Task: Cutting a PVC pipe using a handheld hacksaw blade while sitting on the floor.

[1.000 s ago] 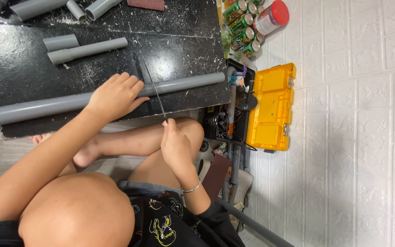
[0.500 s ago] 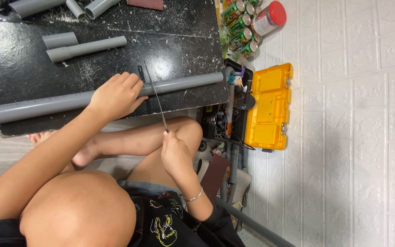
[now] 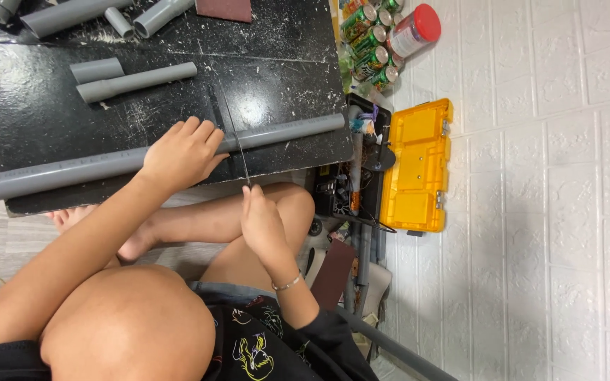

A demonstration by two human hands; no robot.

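A long grey plastic pipe (image 3: 284, 130) lies across the near edge of a black slab (image 3: 37, 85) dusted with white shavings. My left hand (image 3: 181, 152) presses down on the pipe near its middle. Just right of that hand, a thin saw blade (image 3: 241, 159) crosses the pipe. My right hand (image 3: 262, 226), with a bracelet at the wrist, grips the blade's near end above my bent knee.
Two short grey pipe pieces (image 3: 135, 81) lie on the slab, with more pipe offcuts (image 3: 72, 14) at its far edge. An open yellow toolbox (image 3: 418, 162) sits to the right, beyond it several cans (image 3: 368, 42) and a red-lidded jar (image 3: 418, 28). Another grey pipe (image 3: 390, 346) lies by my side.
My right hand drew the blade back toward me, then pushed it forward across the pipe again. My left hand stayed on the pipe.
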